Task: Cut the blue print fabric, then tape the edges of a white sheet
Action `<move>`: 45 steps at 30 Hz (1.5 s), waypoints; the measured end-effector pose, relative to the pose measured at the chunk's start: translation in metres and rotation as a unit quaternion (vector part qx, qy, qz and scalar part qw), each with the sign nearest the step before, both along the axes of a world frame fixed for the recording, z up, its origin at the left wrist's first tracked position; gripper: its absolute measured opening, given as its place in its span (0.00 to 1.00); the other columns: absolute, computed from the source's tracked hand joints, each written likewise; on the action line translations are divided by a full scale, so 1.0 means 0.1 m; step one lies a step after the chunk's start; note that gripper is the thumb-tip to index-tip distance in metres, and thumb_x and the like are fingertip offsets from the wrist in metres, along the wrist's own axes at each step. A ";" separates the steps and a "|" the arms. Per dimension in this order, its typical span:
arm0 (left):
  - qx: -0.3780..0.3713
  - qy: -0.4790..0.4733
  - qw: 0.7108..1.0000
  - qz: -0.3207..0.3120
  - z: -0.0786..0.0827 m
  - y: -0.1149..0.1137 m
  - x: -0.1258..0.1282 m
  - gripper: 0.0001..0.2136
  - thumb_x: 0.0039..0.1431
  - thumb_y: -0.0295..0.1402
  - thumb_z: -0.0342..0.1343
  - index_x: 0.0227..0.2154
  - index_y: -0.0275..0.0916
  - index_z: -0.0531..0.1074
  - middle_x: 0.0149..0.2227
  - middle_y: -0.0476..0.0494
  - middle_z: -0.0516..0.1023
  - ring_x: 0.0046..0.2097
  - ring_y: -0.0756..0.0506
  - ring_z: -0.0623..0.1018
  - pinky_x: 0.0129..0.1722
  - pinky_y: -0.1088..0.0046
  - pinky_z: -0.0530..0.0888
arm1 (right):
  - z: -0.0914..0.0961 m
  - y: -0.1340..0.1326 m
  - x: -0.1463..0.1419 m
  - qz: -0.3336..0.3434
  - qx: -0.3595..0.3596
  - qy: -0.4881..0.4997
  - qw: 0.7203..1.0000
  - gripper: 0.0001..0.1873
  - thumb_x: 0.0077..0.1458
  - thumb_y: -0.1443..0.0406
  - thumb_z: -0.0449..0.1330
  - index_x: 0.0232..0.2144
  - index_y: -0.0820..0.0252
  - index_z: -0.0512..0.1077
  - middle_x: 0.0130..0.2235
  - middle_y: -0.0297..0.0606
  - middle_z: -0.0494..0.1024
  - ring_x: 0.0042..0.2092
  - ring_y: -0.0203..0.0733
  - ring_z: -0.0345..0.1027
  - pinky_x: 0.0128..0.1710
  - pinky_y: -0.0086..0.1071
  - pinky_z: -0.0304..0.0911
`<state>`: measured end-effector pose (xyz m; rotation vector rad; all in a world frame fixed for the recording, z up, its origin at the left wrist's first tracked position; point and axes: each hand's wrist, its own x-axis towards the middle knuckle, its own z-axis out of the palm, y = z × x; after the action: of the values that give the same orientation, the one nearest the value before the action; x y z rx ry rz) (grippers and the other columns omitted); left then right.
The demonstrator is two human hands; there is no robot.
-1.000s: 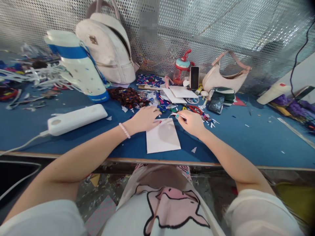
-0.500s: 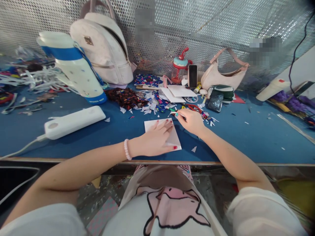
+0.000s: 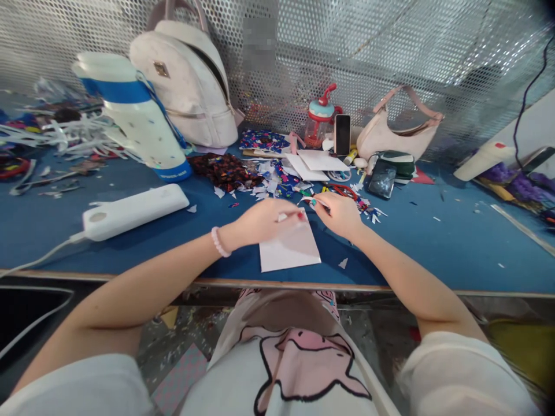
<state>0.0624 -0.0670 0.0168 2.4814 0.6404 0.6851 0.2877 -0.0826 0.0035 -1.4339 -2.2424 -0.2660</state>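
A white sheet of paper lies on the blue table near its front edge. My left hand rests on the sheet's far edge with its fingers curled, pinching a small white scrap. My right hand sits just right of the sheet's far corner, fingers pinched on a thin white paper strip. A pile of cut paper scraps lies just beyond both hands.
A white power strip lies at the left, a blue-and-white bottle and a white backpack behind it. A pink cup, a phone, a pink handbag and red scissors stand beyond. Perforated metal wall at the back.
My left hand, flat on the middle of the sheet half a second ago, has drawn back to the far edge and curled into a pinch. My right hand has barely moved.
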 end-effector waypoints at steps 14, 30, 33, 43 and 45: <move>0.040 0.073 0.996 -0.019 -0.26 0.45 -0.02 0.20 0.66 0.34 0.43 0.56 0.31 0.65 0.57 0.33 0.71 0.57 0.43 0.72 0.59 0.62 0.67 | -0.01 -0.01 -0.01 0.080 0.009 -0.082 0.993 0.18 0.64 0.65 0.47 0.44 0.60 0.76 0.38 0.42 0.80 0.34 0.40 0.72 0.30 0.31 0.58; 0.104 0.306 0.941 -0.098 -0.20 -0.15 0.11 0.36 0.66 0.49 0.43 0.67 0.27 0.44 0.69 0.27 0.42 0.70 0.35 0.42 0.67 0.53 0.47 | -0.08 0.05 -0.04 0.046 -0.085 -0.061 0.993 0.16 0.63 0.67 0.49 0.45 0.59 0.75 0.45 0.41 0.81 0.43 0.45 0.76 0.38 0.33 0.65; 0.090 0.302 0.942 -0.114 -0.15 -0.22 0.11 0.37 0.66 0.49 0.45 0.66 0.23 0.46 0.68 0.24 0.42 0.70 0.34 0.42 0.67 0.54 0.46 | -0.07 0.05 -0.05 0.037 -0.102 -0.049 0.993 0.16 0.63 0.66 0.50 0.46 0.59 0.75 0.45 0.41 0.81 0.43 0.45 0.76 0.39 0.33 0.65; 0.042 0.183 0.966 -0.176 -0.16 -0.22 0.17 0.26 0.68 0.38 0.41 0.62 0.25 0.57 0.66 0.32 0.56 0.69 0.42 0.54 0.68 0.63 0.49 | -0.02 0.04 -0.05 0.031 -0.145 -0.046 0.988 0.16 0.63 0.65 0.50 0.47 0.58 0.75 0.44 0.40 0.81 0.42 0.45 0.76 0.39 0.33 0.64; 0.065 0.213 0.973 -0.068 -0.22 -0.21 0.18 0.32 0.66 0.42 0.45 0.64 0.20 0.51 0.67 0.24 0.50 0.69 0.35 0.50 0.67 0.53 0.49 | -0.02 0.04 -0.05 0.030 -0.144 -0.052 0.988 0.16 0.63 0.66 0.49 0.47 0.58 0.74 0.44 0.41 0.81 0.42 0.45 0.76 0.39 0.33 0.64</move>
<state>0.0802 -0.0879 -0.0050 2.7895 0.5810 0.1422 0.2823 -0.0790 0.0018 -1.5227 -2.4841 0.0061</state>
